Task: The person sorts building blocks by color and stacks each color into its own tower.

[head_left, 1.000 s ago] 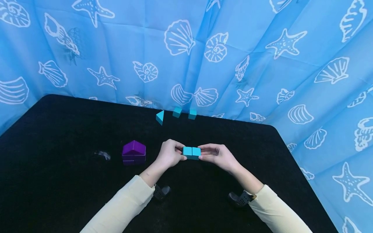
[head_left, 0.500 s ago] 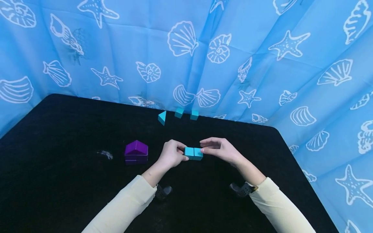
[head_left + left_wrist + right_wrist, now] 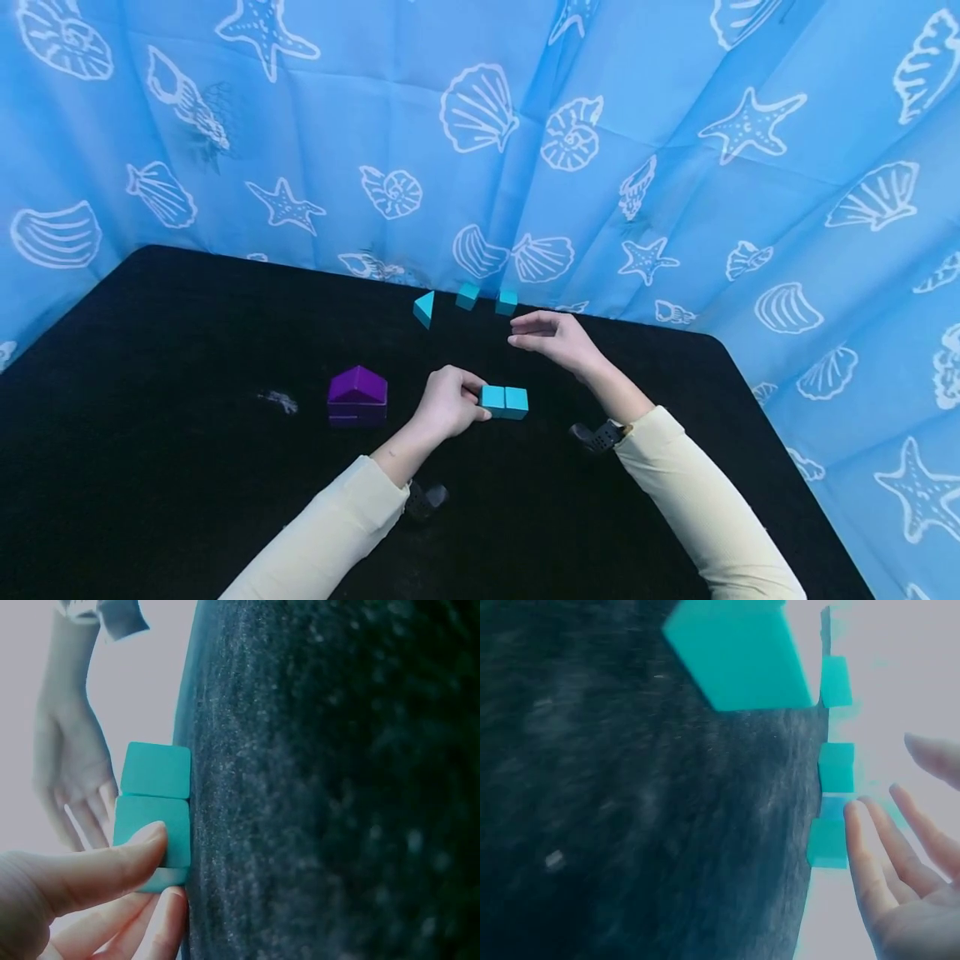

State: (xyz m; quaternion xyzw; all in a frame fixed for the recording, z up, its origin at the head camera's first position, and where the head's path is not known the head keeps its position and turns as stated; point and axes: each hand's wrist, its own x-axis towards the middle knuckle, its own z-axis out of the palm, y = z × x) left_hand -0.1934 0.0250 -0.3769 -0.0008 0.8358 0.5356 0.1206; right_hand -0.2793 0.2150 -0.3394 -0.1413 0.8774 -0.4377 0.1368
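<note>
Just past the middle of the black table (image 3: 187,483), my left hand (image 3: 447,406) pinches the left cube (image 3: 492,398) of a turquoise pair, my thumb pressed on its face and my fingertips at its end. Against it sits the right cube (image 3: 517,401), side by side with only a thin seam between them, and I have no finger on that one. My right hand (image 3: 555,340) is farther out, fingers extended and holding nothing, the fingertips near the far-right cube (image 3: 506,302). Left of that, at the table's back edge, are the far-left cube (image 3: 467,296) and a triangular block (image 3: 424,309), all turquoise and set apart from one another. Well to the left of my left hand stands a purple stack (image 3: 357,396) with a peaked top. A blue curtain (image 3: 420,92) printed with white shells and starfish hangs behind everything. I wear pale yellow sleeves (image 3: 322,525).
</note>
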